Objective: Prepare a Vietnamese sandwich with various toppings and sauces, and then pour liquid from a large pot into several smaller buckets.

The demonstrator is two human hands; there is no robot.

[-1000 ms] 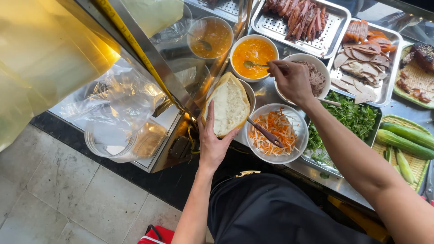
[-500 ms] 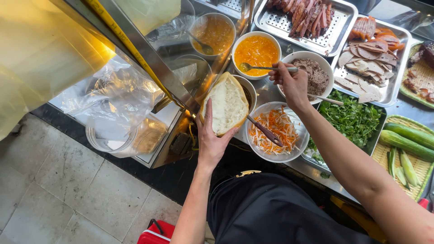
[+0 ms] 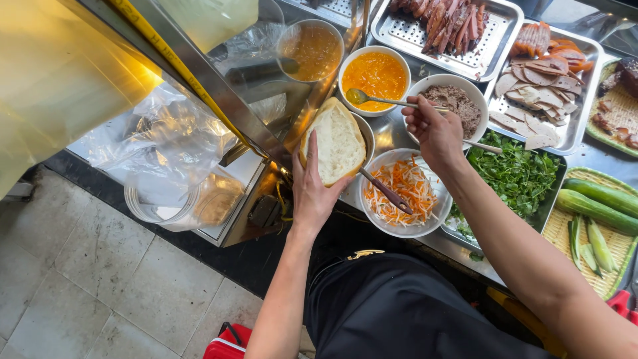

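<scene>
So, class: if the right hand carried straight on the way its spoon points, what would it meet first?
Probably the open bread roll in the left hand: the right hand aims its spoon leftward past the orange sauce bowl, though height is unclear.

At the upper right of the frame, the dark meat [image 3: 628,74] is cut off by the edge, as are the woven tray [image 3: 557,234] of cucumbers [image 3: 601,205] at the right and the red object [image 3: 229,342] at the bottom. The right hand [image 3: 435,129] covers the spoon [image 3: 389,100] handle's end and part of the pâté bowl [image 3: 454,101]. The left hand [image 3: 318,189] hides the split baguette [image 3: 337,141]'s lower end.
</scene>
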